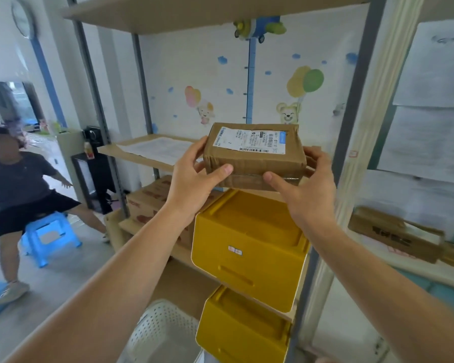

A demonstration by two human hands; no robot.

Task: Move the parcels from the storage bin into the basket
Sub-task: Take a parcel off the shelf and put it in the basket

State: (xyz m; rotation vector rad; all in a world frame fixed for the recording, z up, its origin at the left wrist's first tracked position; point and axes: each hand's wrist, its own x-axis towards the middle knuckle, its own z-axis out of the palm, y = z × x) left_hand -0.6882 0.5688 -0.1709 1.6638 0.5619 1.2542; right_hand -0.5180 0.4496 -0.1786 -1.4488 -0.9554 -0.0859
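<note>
Both forearms reach up from the bottom of my view, and between them, low down, I can see the white perforated basket (165,334) well below the hands. My left hand (194,176) grips the near left end of the cardboard parcel (254,155), thumb across its front face and fingers curled round behind; my right hand (303,187) holds the right end, thumb pressed to the lower front edge, fingers wrapped round the far side. Between the two hands the parcel sits level, label up, just above the upper yellow storage bin (249,247); a second yellow bin (243,334) sits under that. I judge this to be the carry step: parcel lifted out, not yet delivered. Next I would bring it down and left, clear of the bin fronts, and lower it into the basket before letting go.
</note>
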